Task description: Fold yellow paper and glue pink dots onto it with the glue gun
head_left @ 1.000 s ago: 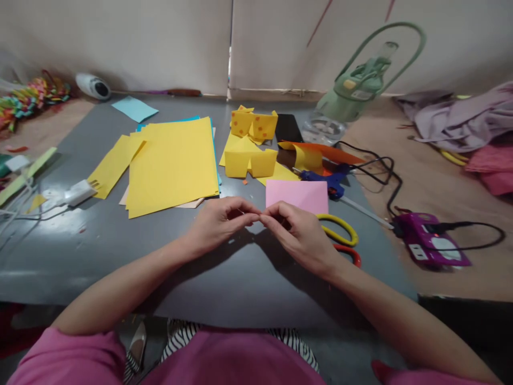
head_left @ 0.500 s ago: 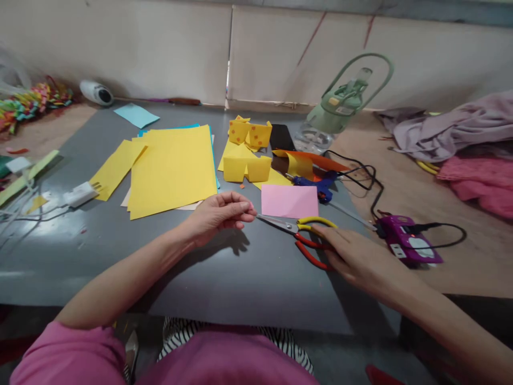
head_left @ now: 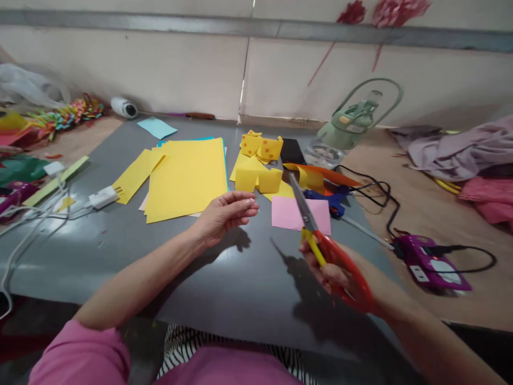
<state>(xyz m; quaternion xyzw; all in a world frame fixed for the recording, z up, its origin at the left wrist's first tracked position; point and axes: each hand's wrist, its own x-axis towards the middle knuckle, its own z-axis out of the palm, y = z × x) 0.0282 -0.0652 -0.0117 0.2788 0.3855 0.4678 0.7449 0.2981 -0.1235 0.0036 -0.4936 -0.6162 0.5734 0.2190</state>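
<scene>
My left hand [head_left: 228, 215] hovers over the grey table, thumb and fingertips pinched on what looks like a tiny piece of pink paper [head_left: 251, 201]; most of it is hidden. My right hand [head_left: 332, 270] grips scissors [head_left: 306, 214] with red and yellow handles, raised off the table. Their blades look closed and point up and away from me. Behind the blades lies a pink paper rectangle [head_left: 284, 212]. Farther back stand folded yellow paper pieces [head_left: 258, 179], some with orange spots. Left of them is a stack of yellow sheets [head_left: 188, 179].
A blue glue gun [head_left: 334, 199] lies beside orange paper [head_left: 340, 176]. Behind are a dark phone [head_left: 292, 151] and a green bottle [head_left: 344, 125]. A purple power strip [head_left: 435, 262] sits at right. A white plug [head_left: 103, 197] and cables [head_left: 48, 208] lie at left.
My right hand has lifted the scissors away from my left fingertips and turned the blades upward. My left hand stays pinched in about the same place. The view has tilted up slightly.
</scene>
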